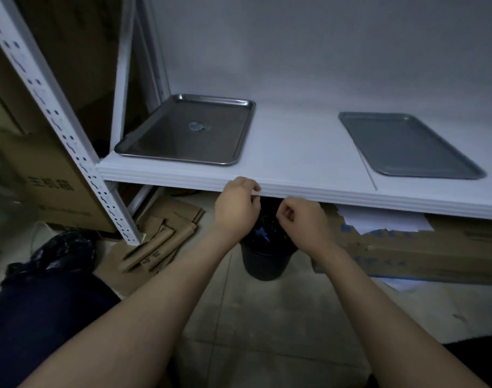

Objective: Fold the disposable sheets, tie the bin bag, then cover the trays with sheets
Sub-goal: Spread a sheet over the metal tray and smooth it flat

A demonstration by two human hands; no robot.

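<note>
A black bin (264,261) lined with a black bin bag (267,222) stands on the floor under the front edge of the white shelf (295,155). Both my hands are above the bin's mouth with their fingers curled. My left hand (236,205) pinches the bag's edge up near the shelf edge. My right hand (303,219) pinches the bag's other side just right of it. On the shelf lie a shiny steel tray (155,144) at the left and a dull grey tray (407,147) at the right, both bare. White sheets (379,219) lie under the shelf.
A white perforated rack upright (57,116) runs down the left. Cardboard boxes (43,180) stand behind it and a long box (435,256) lies at the right. Flattened brown paper (160,236) and another black bag (60,247) are on the floor at the left.
</note>
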